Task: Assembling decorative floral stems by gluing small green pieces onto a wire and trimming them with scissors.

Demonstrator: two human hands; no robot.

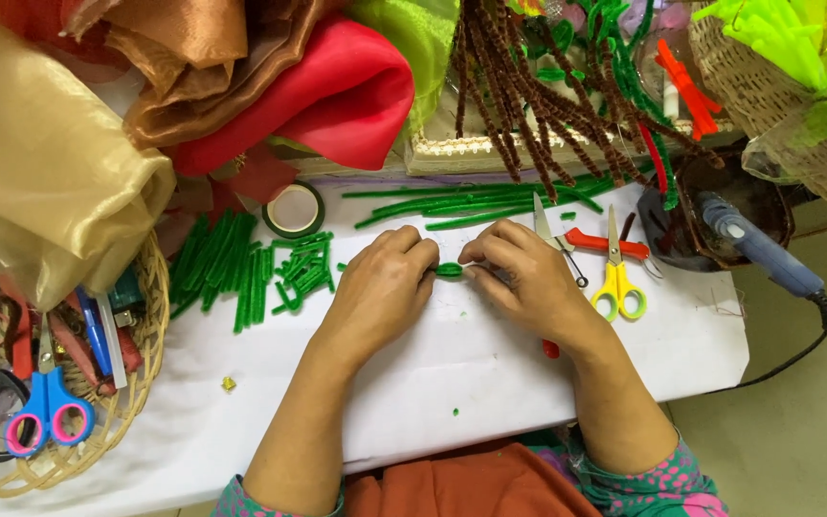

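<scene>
My left hand (380,287) and my right hand (524,278) meet over the white table (452,373), both pinching one short green pipe cleaner piece (449,270) between their fingertips. A pile of cut green pipe cleaner pieces (251,268) lies to the left of my left hand. Long green pipe cleaners (476,201) lie farther back. Small yellow-handled scissors (616,278) and red-handled pliers (586,244) rest just right of my right hand.
A roll of green tape (293,210) sits behind the cut pieces. At the left, a wicker basket (136,402) holds blue-and-pink scissors (45,412) and other tools. Shiny fabrics (193,86) pile up at back left. A blue glue gun (758,251) lies right, brown pipe cleaners (547,105) behind.
</scene>
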